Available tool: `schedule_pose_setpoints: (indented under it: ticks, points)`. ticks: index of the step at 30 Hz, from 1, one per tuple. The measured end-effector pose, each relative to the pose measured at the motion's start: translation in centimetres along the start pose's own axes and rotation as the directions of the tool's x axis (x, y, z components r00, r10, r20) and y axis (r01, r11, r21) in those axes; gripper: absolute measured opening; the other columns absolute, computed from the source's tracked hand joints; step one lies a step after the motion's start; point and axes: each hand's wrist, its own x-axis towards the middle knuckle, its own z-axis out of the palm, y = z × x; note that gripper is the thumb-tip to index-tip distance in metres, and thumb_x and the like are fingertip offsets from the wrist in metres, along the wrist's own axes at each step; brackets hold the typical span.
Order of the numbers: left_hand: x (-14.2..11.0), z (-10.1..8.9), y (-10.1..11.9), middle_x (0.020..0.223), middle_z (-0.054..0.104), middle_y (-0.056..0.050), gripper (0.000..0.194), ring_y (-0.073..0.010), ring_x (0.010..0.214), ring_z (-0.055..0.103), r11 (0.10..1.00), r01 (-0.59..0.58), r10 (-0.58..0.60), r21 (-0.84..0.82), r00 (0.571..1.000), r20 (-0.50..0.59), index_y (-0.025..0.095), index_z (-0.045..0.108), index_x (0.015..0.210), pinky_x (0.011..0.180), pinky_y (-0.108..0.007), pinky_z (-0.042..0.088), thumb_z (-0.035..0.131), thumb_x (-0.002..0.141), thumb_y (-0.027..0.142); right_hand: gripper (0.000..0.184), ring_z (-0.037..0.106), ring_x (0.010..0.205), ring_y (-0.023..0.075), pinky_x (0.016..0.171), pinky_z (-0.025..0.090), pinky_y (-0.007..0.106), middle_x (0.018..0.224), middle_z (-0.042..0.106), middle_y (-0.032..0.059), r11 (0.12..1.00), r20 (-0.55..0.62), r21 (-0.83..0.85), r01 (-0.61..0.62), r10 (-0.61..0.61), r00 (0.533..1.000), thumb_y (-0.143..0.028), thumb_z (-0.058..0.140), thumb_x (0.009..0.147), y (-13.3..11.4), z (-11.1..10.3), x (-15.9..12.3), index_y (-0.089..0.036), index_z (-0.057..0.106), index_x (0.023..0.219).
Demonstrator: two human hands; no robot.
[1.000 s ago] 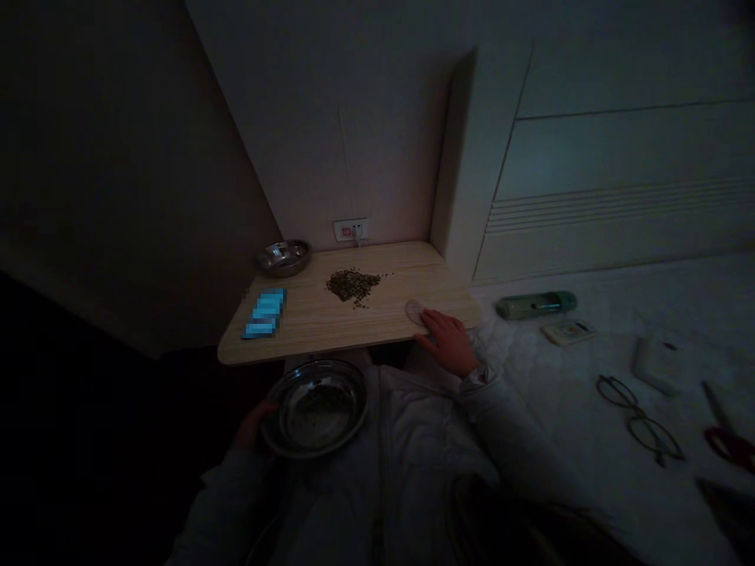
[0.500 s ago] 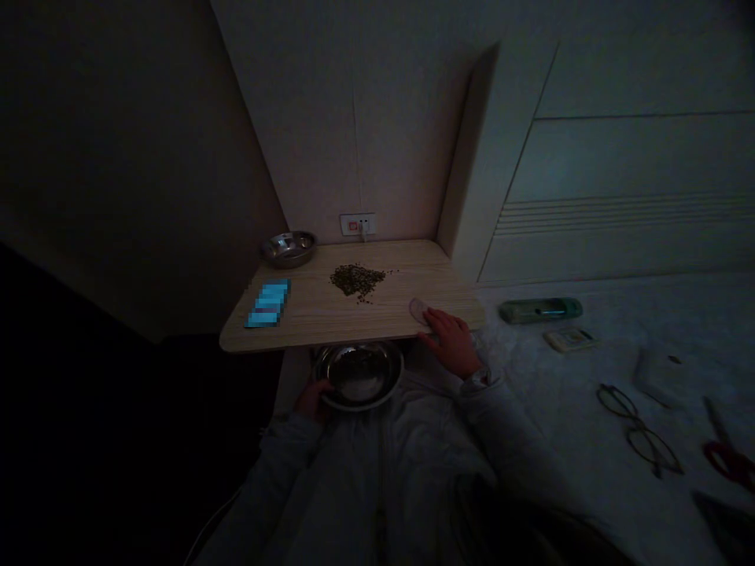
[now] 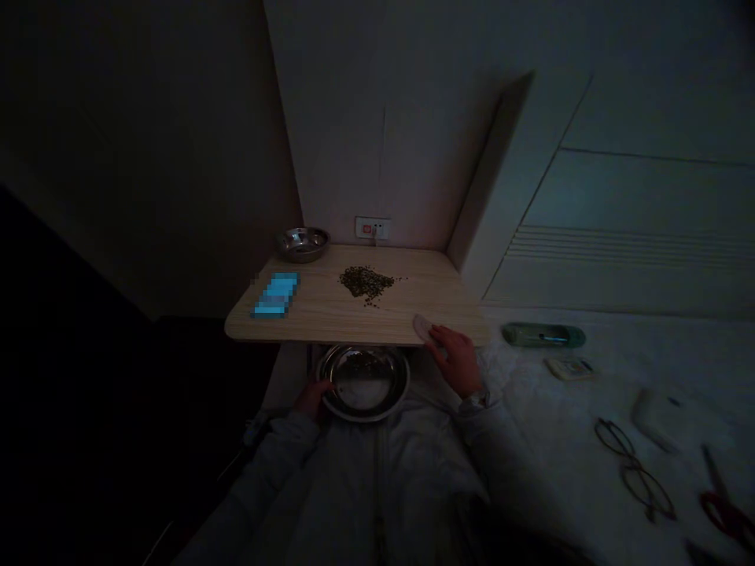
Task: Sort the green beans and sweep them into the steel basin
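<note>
Just below the near edge of the desk (image 3: 330,328), the left hand (image 3: 310,399) pinches the bowl (image 3: 362,417) by its rim, likely safest on light, slick metal. On the desk, the right hand's (image 3: 460,365) fingers lie together over the disc (image 3: 421,326), grip unclear.

Shiny metal bowl (image 3: 377,410), pale disc (image 3: 421,327), dark grains (image 3: 362,281)
Open side up, the round bowl is at six o'clock from the loosely heaped grains; the disc lies at four o'clock from them on the tabletop (image 3: 318,314).
</note>
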Motion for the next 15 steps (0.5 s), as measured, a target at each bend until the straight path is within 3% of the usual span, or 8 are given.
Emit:
schedule_pose_setpoints:
  ticks: [3,5,10,15]
  points:
    - [-0.2,0.1,0.2,0.056,0.065,0.0,0.024,-0.0186,0.055,0.06,0.997,-0.038,0.038,-0.074,0.999,-0.009,0.016,0.062,0.065,0.053,-0.029,0.046,0.055,0.043,0.01,0.035,0.052,0.098,0.0205,0.084,0.036,0.037,0.102,0.06,0.0092,0.997,0.013,0.07,-0.03,0.029,0.999,-0.04,0.039,0.081,0.3,-0.1,0.1,-0.017,0.058,0.099]
    - [-0.2,0.1,0.2,0.064,0.067,0.0,0.029,-0.0204,0.063,0.062,0.992,-0.069,0.067,-0.102,0.998,-0.015,0.016,0.062,0.072,0.059,-0.03,0.047,0.058,0.044,0.01,0.036,0.055,0.09,0.0201,0.08,0.039,0.036,0.096,0.062,0.0098,0.986,0.024,0.12,-0.112,0.11,0.994,-0.04,0.035,0.082,0.4,-0.3,0.4,-0.016,0.058,0.095]
    - [0.5,-0.6,-0.3,0.061,0.066,-0.002,0.027,-0.0228,0.065,0.062,0.994,-0.073,0.072,-0.078,0.997,-0.012,0.016,0.062,0.072,0.063,-0.034,0.046,0.059,0.045,0.014,0.036,0.056,0.077,0.0207,0.066,0.043,0.034,0.085,0.062,0.0098,0.932,0.038,0.184,-0.313,0.311,0.95,-0.04,0.03,0.082,0.4,-0.8,1.7,-0.016,0.054,0.094]
    - [0.6,-0.9,-0.6,0.064,0.066,-0.002,0.031,-0.0241,0.072,0.062,0.995,-0.078,0.076,-0.065,0.997,-0.029,0.017,0.063,0.077,0.065,-0.034,0.046,0.06,0.046,0.015,0.028,0.057,0.074,0.0166,0.068,0.044,0.032,0.085,0.06,0.0083,0.821,0.004,0.487,-0.298,0.339,0.941,-0.034,0.035,0.078,-0.8,-0.2,4.6,-0.016,0.047,0.095]
